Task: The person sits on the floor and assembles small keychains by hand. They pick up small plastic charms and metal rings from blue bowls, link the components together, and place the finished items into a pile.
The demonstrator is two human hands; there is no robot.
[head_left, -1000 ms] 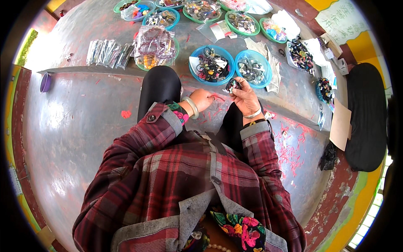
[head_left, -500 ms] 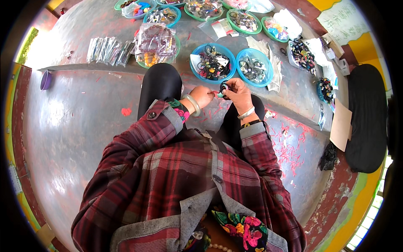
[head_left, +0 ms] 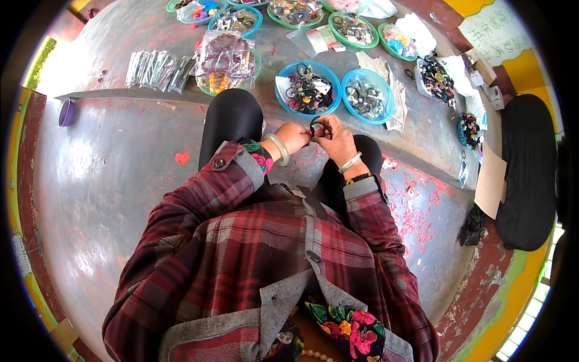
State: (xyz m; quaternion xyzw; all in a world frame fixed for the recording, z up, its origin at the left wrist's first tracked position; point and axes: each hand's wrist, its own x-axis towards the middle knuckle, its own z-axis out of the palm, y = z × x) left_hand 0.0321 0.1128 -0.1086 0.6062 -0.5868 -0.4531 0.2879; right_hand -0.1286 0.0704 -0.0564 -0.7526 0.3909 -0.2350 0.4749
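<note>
Between my knees, the thumb and fingers of my right hand (head_left: pixel 339 145) pinch a black hair tie (head_left: pixel 329 128), which bends into an open loop above the fingertips. My left hand (head_left: pixel 292 137) is closed, its fingertips meeting the near side of the hair tie; a little dark red shows there, too small to make out. Just beyond my hands stands a blue basin (head_left: pixel 279 98) heaped with dark hair ties and small coloured pieces. To its right, a second blue basin (head_left: pixel 390 107) holds more hair ties, mostly black and grey.
Clear bags of beaded strings (head_left: pixel 226 60) lie over a green basin at the left. Beside them are several thin plastic packets (head_left: pixel 151 70). Red scraps (head_left: pixel 416 211) litter the floor at right, near a cardboard piece (head_left: pixel 490 181). A purple cup (head_left: pixel 67 113) stands far left.
My hands have drawn closer together, and the hair tie has been turned so its loop shows. The small light green piece seen at my right fingertips is now out of sight.
</note>
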